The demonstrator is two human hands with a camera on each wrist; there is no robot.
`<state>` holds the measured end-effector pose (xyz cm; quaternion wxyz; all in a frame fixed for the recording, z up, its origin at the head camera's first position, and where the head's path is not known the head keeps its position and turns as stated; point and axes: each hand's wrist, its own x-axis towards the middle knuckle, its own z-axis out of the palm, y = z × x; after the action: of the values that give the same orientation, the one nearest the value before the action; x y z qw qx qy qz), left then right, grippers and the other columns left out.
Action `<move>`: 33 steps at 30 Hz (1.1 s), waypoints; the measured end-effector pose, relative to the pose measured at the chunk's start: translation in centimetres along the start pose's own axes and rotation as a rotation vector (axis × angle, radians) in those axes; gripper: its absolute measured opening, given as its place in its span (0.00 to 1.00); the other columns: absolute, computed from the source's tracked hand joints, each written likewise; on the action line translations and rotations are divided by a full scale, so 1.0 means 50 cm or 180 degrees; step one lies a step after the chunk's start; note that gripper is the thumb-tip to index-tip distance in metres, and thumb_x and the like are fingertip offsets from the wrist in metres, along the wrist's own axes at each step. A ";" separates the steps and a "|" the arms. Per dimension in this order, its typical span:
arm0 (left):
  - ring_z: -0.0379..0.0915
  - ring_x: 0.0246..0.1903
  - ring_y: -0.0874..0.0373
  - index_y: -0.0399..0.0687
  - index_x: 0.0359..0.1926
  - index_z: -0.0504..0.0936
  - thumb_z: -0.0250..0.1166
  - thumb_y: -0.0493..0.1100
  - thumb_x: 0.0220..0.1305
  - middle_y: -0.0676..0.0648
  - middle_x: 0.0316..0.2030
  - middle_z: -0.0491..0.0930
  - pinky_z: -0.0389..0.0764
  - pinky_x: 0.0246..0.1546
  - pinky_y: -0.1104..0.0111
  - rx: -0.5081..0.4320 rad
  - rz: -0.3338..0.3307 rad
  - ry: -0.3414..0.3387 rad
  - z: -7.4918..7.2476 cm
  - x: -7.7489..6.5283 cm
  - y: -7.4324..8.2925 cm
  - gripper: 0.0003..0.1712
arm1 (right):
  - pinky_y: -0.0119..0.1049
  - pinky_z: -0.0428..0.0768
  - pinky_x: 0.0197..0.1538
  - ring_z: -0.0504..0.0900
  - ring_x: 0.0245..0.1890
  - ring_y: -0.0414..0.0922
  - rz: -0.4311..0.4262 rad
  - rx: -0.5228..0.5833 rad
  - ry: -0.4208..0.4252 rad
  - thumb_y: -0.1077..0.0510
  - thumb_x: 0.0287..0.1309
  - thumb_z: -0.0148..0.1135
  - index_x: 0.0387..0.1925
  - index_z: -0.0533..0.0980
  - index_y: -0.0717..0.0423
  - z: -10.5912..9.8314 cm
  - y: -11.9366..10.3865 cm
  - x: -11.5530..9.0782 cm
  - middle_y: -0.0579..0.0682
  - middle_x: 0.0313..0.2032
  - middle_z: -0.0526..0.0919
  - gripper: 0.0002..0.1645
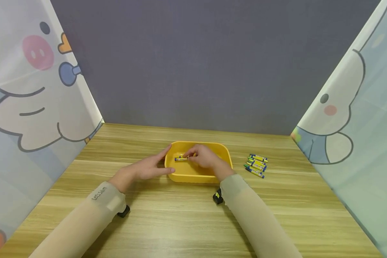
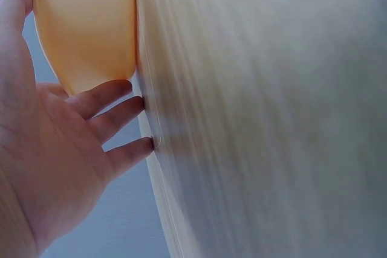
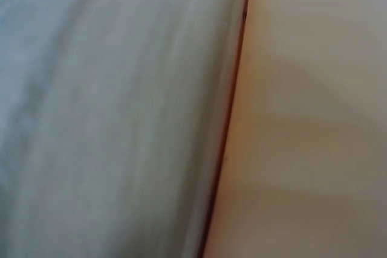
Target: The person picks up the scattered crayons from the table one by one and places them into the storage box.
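A yellow plastic bin (image 1: 193, 178) sits on the wooden table. My left hand (image 1: 148, 167) spreads around its left end, with fairly straight fingers; in the left wrist view, fingertips touch the bin's wall (image 2: 87, 28) low down, and the thumb lies at the rim. Inside the bin, my right hand (image 1: 204, 156) pinches the right end of a yellow crayon (image 1: 180, 159) with blue ends. Part of another crayon shows just behind it. The right wrist view has the bin's outer wall (image 3: 302, 119) close up, with the hand outside the picture.
To the right of the bin, several yellow crayons (image 1: 256, 165) with blue and green ends lie in a loose group on the table (image 1: 167, 222). A grey panel (image 1: 196, 64) stands behind, and printed cloth sheets (image 1: 342, 118) hang at both sides.
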<state>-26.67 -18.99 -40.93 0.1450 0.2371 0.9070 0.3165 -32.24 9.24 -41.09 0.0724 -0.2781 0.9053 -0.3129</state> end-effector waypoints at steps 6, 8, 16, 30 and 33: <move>0.61 0.83 0.38 0.62 0.91 0.34 0.64 0.75 0.73 0.41 0.87 0.56 0.60 0.83 0.39 -0.0015 0.0015 0.0019 0.002 -0.002 -0.002 0.65 | 0.43 0.83 0.60 0.84 0.51 0.44 0.0005 -0.0134 -0.0079 0.62 0.74 0.70 0.51 0.92 0.50 0.005 0.000 0.001 0.49 0.52 0.93 0.11; 0.61 0.83 0.38 0.62 0.91 0.34 0.64 0.75 0.73 0.41 0.87 0.57 0.60 0.83 0.39 -0.0024 0.0013 0.0022 0.002 -0.003 -0.002 0.65 | 0.43 0.84 0.61 0.85 0.51 0.44 0.0012 -0.0218 -0.0097 0.62 0.73 0.71 0.51 0.92 0.50 0.007 0.000 0.003 0.48 0.53 0.93 0.11; 0.61 0.82 0.37 0.62 0.91 0.34 0.64 0.75 0.73 0.41 0.86 0.60 0.60 0.83 0.38 -0.0015 0.0002 0.0037 0.002 -0.005 -0.002 0.65 | 0.45 0.84 0.63 0.86 0.53 0.45 0.0025 -0.0329 -0.0096 0.62 0.73 0.71 0.52 0.92 0.49 0.007 -0.006 0.003 0.48 0.54 0.93 0.12; 0.59 0.83 0.38 0.63 0.91 0.34 0.64 0.76 0.73 0.41 0.87 0.56 0.59 0.83 0.39 -0.0005 0.0038 0.0046 0.003 0.000 -0.003 0.65 | 0.43 0.84 0.61 0.85 0.51 0.44 0.0040 -0.0282 -0.0090 0.62 0.73 0.71 0.53 0.92 0.50 0.006 -0.004 0.001 0.48 0.54 0.93 0.12; 0.60 0.83 0.38 0.62 0.91 0.34 0.64 0.75 0.73 0.41 0.87 0.57 0.59 0.83 0.38 -0.0001 0.0040 0.0042 0.003 0.000 -0.002 0.65 | 0.42 0.84 0.59 0.84 0.48 0.43 0.0060 -0.0240 -0.0064 0.62 0.72 0.72 0.54 0.91 0.50 0.005 -0.006 0.000 0.48 0.52 0.93 0.13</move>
<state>-26.65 -18.98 -41.12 0.1370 0.2407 0.9063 0.3192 -32.04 8.92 -41.11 0.0740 -0.2752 0.9182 -0.2750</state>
